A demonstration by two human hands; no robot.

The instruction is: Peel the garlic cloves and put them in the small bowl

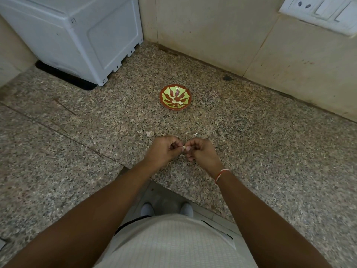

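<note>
Partway: a few peeled cloves [176, 101] in small bowl [175, 91]; left hand [164, 149] and right hand [199, 151] both pinch garlic clove [184, 147], peel apparently partly on.

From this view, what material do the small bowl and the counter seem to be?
Small bowl: probably glazed ceramic or melamine, because its red and green pattern shines with a highlight. Counter: speckled polished stone, likely granite; the fine mixed grains and seam lines suggest it.

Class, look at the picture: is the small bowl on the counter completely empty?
No: the small bowl already holds a few pale peeled garlic cloves near its middle.
</note>
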